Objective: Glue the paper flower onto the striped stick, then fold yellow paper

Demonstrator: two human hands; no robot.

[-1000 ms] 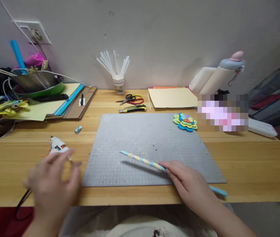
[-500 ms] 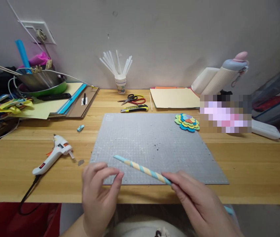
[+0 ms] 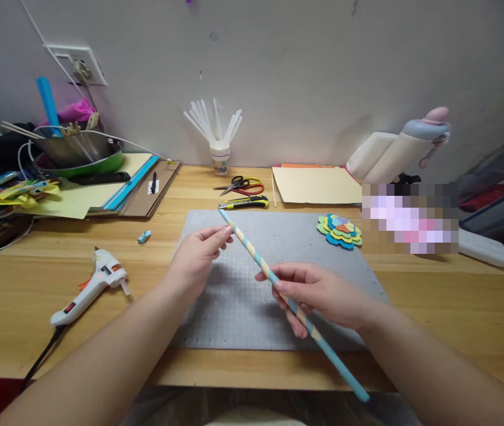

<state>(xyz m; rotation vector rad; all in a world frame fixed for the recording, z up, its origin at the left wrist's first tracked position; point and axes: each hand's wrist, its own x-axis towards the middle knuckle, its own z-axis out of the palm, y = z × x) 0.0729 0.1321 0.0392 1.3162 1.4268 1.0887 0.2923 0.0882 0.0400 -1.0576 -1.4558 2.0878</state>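
Note:
A long stick wrapped in blue and cream stripes (image 3: 252,251) hangs slanted above the grey cutting mat (image 3: 358,269). My right hand (image 3: 318,293) grips it near the middle, fingers curled round it. My left hand (image 3: 196,257) pinches its upper end between thumb and fingertips. The stick's plain blue lower end reaches past the table's front edge. A layered paper flower (image 3: 339,231) lies at the mat's far right corner.
A white glue gun (image 3: 90,287) with its cord lies left of the mat. Scissors (image 3: 239,185), a yellow utility knife (image 3: 243,204), a cup of glue sticks (image 3: 220,157) and cream paper sheets (image 3: 318,184) sit behind. A green bowl (image 3: 78,155) tops stacked papers at far left.
The stick has risen off the mat and now slants away from me. My left hand left the glue gun's side, crossed right and took the stick's upper end. My right hand slid toward its middle.

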